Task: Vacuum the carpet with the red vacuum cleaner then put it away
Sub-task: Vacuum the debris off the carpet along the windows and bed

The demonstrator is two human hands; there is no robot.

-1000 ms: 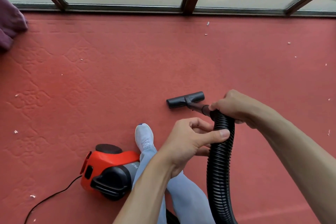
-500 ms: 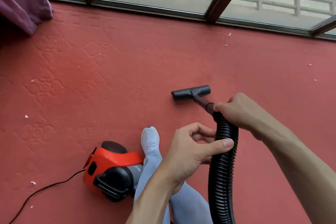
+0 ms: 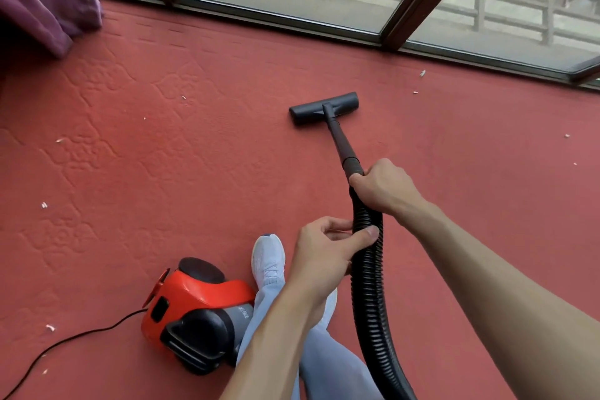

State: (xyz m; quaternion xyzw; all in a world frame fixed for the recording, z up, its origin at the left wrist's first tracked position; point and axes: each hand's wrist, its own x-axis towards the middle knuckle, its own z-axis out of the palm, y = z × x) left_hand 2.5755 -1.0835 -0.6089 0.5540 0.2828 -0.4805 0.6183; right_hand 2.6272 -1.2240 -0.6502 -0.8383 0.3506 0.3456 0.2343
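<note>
While both hands are on the hose (image 3: 370,286), the nozzle (image 3: 324,107) lies flat on the carpet (image 3: 194,156), far centre, short of the window frame (image 3: 276,14). Right hand (image 3: 383,188) wraps the top of the hose where it meets the wand (image 3: 339,140). Left hand (image 3: 324,253) sits just below it, thumb and fingers closed round the ribbed hose; the hands are near each other but not touching. Vacuum (image 3: 194,312) body sits near left, beside the shoe (image 3: 268,260), with its cord (image 3: 81,338) trailing off to the near left.

Handling, judged: the wand is stiff and steers the nozzle well, while the hose is soft and bends, so the upper grip at the join does the guiding and the lower hand only manages slack. The body looks compact and probably light enough to drag by the hose; its black handle is the place to lift it.

Room: open carpet left and right, with scraps (image 3: 422,73) scattered far right and along the left. The frame bounds the far edge, the curtain (image 3: 42,0) hangs far left, and the cord could snag a foot.
</note>
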